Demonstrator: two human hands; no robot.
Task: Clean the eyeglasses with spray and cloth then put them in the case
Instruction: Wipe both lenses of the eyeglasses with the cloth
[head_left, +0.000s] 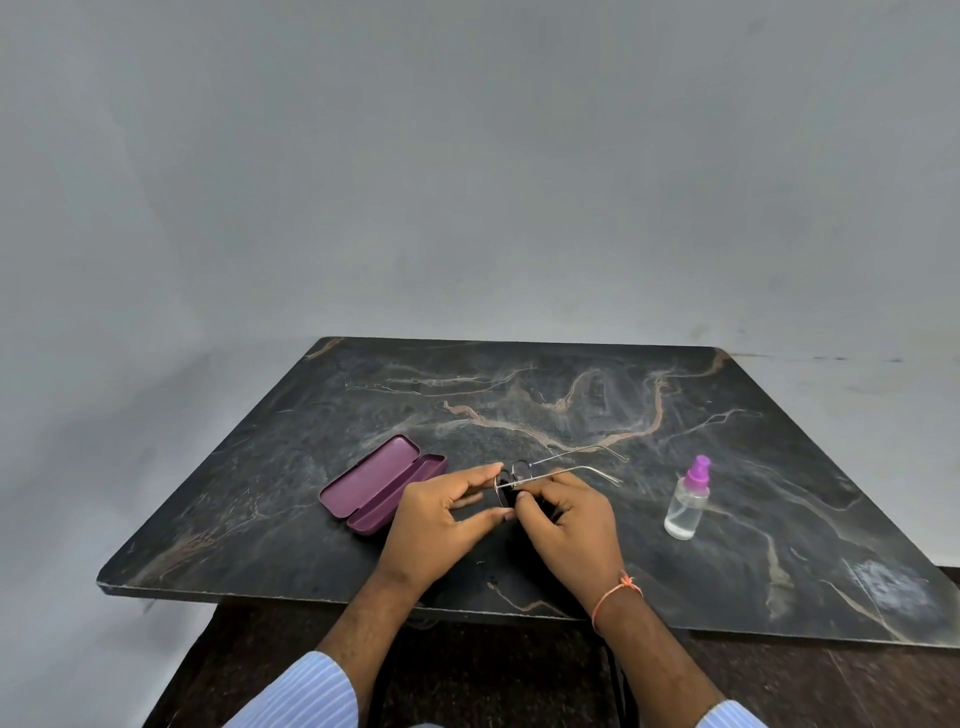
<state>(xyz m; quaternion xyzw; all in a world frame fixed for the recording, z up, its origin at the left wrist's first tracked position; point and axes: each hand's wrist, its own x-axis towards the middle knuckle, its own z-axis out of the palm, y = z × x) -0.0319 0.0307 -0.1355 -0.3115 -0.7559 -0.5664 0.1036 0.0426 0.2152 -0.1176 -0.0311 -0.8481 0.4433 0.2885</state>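
Thin metal-framed eyeglasses (563, 467) are held over the table's middle, temples unfolded and pointing away to the right. My left hand (441, 519) pinches the frame's left end between thumb and fingers. My right hand (566, 514) presses a dark cloth (511, 496) against one lens; most of the cloth is hidden in my fingers. The purple glasses case (382, 483) lies open and empty just left of my left hand. A small clear spray bottle (688, 501) with a purple nozzle stands upright to the right of my right hand.
The dark marbled table (545, 395) has its front edge close under my wrists. A pale wall rises behind it. An orange thread band circles my right wrist (615, 590). Dark floor shows beneath the table.
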